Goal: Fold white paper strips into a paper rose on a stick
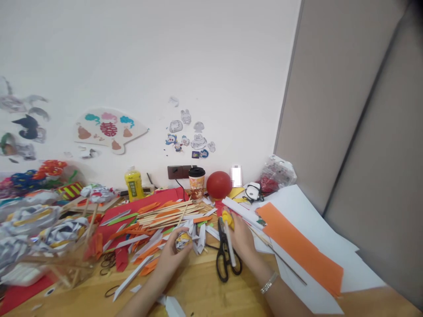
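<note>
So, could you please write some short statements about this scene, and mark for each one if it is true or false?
1. The left hand holds a small white-and-yellow ball. True.
2. The right hand holds the black-handled scissors. False: it holds a yellow tool, and the scissors lie on the table.
3. The paper cup stands to the left of the round red object. True.
4. The bracelet is on the left wrist. False: it is on the right wrist.
5. Orange paper lies over white paper. True.

Soft, even light; slight blur
</note>
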{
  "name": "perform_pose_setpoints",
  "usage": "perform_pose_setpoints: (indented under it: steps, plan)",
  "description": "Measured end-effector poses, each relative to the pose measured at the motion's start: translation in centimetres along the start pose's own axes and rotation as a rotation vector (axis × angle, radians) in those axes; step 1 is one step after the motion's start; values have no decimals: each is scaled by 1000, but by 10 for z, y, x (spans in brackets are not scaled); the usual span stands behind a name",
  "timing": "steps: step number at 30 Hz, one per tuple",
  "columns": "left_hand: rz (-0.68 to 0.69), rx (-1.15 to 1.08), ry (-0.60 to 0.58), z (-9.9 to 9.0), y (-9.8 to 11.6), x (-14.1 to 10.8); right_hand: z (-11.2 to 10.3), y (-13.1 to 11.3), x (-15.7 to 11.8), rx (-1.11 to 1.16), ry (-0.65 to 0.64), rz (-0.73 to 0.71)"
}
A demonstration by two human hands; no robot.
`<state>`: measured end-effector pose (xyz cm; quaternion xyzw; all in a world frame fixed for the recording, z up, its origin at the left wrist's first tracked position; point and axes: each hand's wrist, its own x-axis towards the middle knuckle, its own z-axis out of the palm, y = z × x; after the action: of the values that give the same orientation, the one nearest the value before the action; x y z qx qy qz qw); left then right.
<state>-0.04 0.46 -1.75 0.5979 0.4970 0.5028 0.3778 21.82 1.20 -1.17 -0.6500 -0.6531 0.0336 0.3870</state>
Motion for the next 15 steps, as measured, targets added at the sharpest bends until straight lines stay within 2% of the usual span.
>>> perform_pose_setpoints:
  steps: [4, 7, 11, 13, 14, 15]
  plan:
    - [25, 19, 1, 0, -2, 1, 5, 1, 0, -138, -103, 35]
    - [73, 53, 10, 0, -1, 2, 9, 2, -1, -163, -132, 36]
    - [93, 67, 16, 0, 0, 1, -3, -7, -3, -163, -181, 16]
    - [103, 67, 9, 1, 0, 0, -19, -14, -6, -124, -185, -45]
    - [107, 70, -1, 1, -1, 0, -27, -18, -8, -43, -165, -137]
    - [111, 71, -11, 1, -2, 0, -35, -22, -11, 63, -199, -252]
